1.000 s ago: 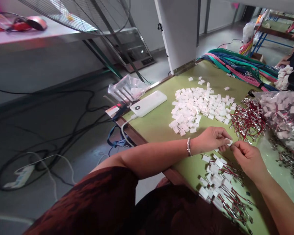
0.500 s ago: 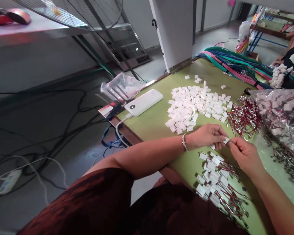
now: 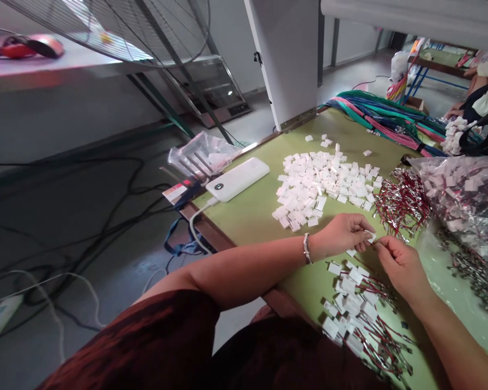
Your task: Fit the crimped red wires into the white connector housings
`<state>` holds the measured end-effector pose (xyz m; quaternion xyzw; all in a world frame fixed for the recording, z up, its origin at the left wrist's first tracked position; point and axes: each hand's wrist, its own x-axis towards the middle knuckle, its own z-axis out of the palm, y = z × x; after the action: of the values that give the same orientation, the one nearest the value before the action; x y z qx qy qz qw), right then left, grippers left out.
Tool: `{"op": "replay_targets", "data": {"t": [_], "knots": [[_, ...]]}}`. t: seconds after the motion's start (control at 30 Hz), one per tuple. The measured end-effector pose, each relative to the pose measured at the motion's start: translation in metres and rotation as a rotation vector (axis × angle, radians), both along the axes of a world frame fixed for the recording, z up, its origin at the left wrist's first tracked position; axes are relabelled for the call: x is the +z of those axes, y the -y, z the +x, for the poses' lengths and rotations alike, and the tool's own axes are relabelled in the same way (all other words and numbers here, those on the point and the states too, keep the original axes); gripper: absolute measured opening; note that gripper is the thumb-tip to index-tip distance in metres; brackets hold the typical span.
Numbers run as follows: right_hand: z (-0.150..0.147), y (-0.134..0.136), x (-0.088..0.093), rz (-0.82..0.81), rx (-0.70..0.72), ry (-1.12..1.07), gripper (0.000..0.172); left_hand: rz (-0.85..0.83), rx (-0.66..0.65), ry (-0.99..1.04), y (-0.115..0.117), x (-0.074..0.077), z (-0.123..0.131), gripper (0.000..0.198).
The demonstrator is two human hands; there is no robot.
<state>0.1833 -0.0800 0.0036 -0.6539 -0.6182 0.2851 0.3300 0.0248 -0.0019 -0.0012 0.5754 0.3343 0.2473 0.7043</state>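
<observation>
My left hand pinches a small white connector housing between thumb and fingers. Against it, my right hand is closed on a thin wire, mostly hidden by the fingertips. Below both hands lie white housings fitted with short dark and red wires. Beyond my left hand spreads a heap of loose white housings. A tangle of red wires with metal terminals sits just past my right hand.
A clear plastic bag of housings and wires lies at the right, near dark terminal leads. Long coloured cables cross the far edge. A white power bank with a cable rests at left. A seated person is in the background.
The view has shifted slightly, so the scene sits a little lower. Both hands remain together at the white connector housing, with little visible change in grip.
</observation>
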Motion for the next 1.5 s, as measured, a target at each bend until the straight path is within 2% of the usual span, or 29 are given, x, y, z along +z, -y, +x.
{"op": "replay_targets", "data": {"t": [0.07,0.17,0.23,0.3,0.37,0.4,0.5,0.57,0.67,0.73,0.83,0.9,0.97,1.07,1.17,1.27,1.4,1.5], "knots": [[0.001,0.001,-0.001,-0.002,0.01,-0.003,0.029,0.011,-0.065,0.011,0.001,-0.002,-0.001,0.003],[0.004,0.001,-0.001,0.01,0.01,0.001,0.029,0.127,-0.029,-0.025,0.003,-0.005,0.0,0.006],[0.005,0.0,0.001,0.03,-0.002,0.01,0.029,0.315,-0.014,-0.069,-0.002,-0.003,-0.001,0.011],[0.004,0.001,0.003,0.045,-0.004,0.026,0.028,0.611,-0.034,-0.139,-0.013,0.001,-0.003,0.017],[0.002,0.004,0.005,0.035,0.047,0.049,0.027,0.935,0.003,-0.284,-0.029,0.003,-0.008,0.025],[0.001,0.005,0.005,0.017,0.098,0.071,0.026,1.043,0.022,-0.403,-0.038,0.002,-0.01,0.031],[0.0,0.009,0.006,-0.057,0.265,0.154,0.024,1.231,-0.029,-0.721,-0.056,-0.01,-0.015,0.041],[0.006,0.007,0.006,-0.047,0.274,0.182,0.024,1.302,-0.078,-0.821,-0.061,-0.019,-0.016,0.044],[0.022,0.0,0.002,0.047,0.121,0.232,0.024,1.345,-0.06,-0.851,-0.061,-0.026,-0.015,0.039],[0.03,-0.004,-0.002,0.081,0.043,0.371,0.022,1.339,-0.042,-0.843,-0.061,-0.025,-0.015,0.034],[0.029,-0.005,-0.009,0.068,0.055,0.666,0.022,1.318,-0.018,-0.8,-0.065,-0.023,-0.019,0.028],[0.023,-0.004,-0.012,0.05,0.09,0.783,0.022,1.322,-0.002,-0.761,-0.069,-0.021,-0.025,0.03],[0.02,-0.003,-0.014,0.036,0.108,0.8,0.022,1.341,-0.022,-0.748,-0.073,-0.02,-0.031,0.036],[0.022,-0.005,-0.014,0.043,0.104,0.708,0.02,1.353,-0.071,-0.777,-0.076,-0.02,-0.037,0.037],[0.028,-0.008,-0.012,0.059,0.057,0.624,0.017,1.348,-0.038,-0.767,-0.078,-0.023,-0.037,0.026],[0.026,-0.007,-0.009,0.026,0.033,0.658,0.016,1.36,0.019,-0.72,-0.078,-0.024,-0.034,0.017],[0.016,-0.005,-0.005,-0.028,0.069,0.789,0.019,1.347,0.108,-0.621,-0.071,-0.013,-0.032,0.017],[0.014,-0.007,-0.006,-0.042,0.086,0.764,0.02,1.203,0.161,-0.467,-0.057,-0.002,-0.03,0.019]]}}
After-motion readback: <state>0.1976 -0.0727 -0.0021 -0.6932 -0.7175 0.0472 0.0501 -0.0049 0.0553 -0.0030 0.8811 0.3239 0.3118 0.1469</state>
